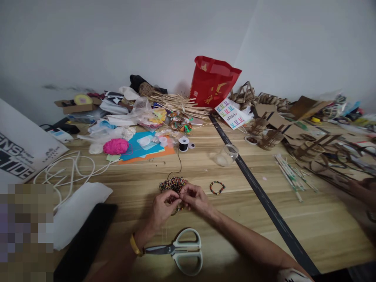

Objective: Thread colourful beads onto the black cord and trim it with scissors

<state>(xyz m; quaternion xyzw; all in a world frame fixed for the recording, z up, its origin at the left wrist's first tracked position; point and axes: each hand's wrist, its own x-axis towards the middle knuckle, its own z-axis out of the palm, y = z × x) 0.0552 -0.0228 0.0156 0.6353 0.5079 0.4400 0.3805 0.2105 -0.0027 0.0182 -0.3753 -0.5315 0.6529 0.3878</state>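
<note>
Beads [173, 184] lay in a small multicoloured heap on the wooden table [308, 219], right at the person's fingertips, with a thin black thread [178, 164] running from the heap up to a little spool [183, 143] further back. Judging by their look, the beads were tiny, hard and light, smooth enough to roll or slip away, so each one would need a fingertip pinch rather than a full grasp; the thread looked limp and fine, best taken close to its free end.

From the head camera, the left hand [161, 209] was curled nearly closed, thumb and forefinger pinched together at the near edge of the heap, seemingly on a bead or the thread end, though the thing itself was too small to make out. A yellow band sat on that wrist. The right hand [195, 197] met it from the other side, fingers also drawn in to a narrow pinch, the two sets of fingertips touching or almost touching. Neither hand was spread flat.

Just beside the right hand lay a finished beaded bracelet [217, 187], apart from the heap. Scissors [182, 250] with pale handles rested between the forearms, blades closed. A clear jar [226, 154] stood beyond the bracelet, a pink ball of yarn [115, 146] to the left, and a red bag [212, 81] against the wall. Another person's hand [364, 188] showed at the far right edge.
</note>
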